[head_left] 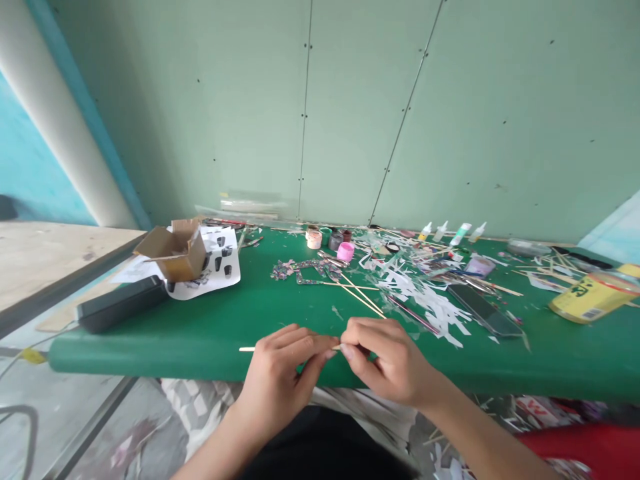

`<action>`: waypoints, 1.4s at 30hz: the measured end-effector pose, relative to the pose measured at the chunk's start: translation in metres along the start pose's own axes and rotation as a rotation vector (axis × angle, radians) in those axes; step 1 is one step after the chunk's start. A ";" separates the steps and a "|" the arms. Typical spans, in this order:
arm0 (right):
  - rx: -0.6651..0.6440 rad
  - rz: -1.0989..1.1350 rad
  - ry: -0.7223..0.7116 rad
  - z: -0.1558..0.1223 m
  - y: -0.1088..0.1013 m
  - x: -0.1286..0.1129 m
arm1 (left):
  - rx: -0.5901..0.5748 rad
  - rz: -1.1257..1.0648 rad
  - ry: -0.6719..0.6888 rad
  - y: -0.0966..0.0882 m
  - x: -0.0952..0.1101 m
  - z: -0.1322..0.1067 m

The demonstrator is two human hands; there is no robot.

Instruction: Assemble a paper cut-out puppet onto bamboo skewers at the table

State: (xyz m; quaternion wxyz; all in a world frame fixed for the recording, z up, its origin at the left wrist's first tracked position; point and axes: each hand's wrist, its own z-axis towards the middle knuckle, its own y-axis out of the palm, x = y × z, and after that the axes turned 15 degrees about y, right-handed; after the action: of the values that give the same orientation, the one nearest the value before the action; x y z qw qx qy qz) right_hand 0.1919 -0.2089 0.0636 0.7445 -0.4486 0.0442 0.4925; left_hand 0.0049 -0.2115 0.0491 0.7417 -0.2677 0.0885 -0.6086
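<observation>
Wooden stick (247, 349) | left hand (285, 363), right hand (385, 357) pinch it, fingertips meeting | over green table (200, 333) edge

The surface (210, 333) is showing a smooth, matt green covering. The stick (247, 349) pinched by the left hand (280, 373) and right hand (385, 360) is looking like pale, bare wood. The box (173, 253) is presenting as matt brown cardboard. White paper scraps (430, 303) are lying matt and flat. The phone (483, 310) is reflecting, glossy and dark. The yellow tin (593, 297) is appearing shiny.
</observation>
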 end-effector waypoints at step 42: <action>0.401 -0.242 -0.020 -0.005 0.021 -0.007 | 0.196 0.028 -0.161 0.010 0.005 0.003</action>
State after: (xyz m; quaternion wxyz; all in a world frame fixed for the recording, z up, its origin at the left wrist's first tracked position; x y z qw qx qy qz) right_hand 0.1739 -0.2149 0.0518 0.8727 -0.2887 0.0801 0.3855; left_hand 0.0159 -0.2145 0.0477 0.7775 -0.2405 -0.0273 -0.5805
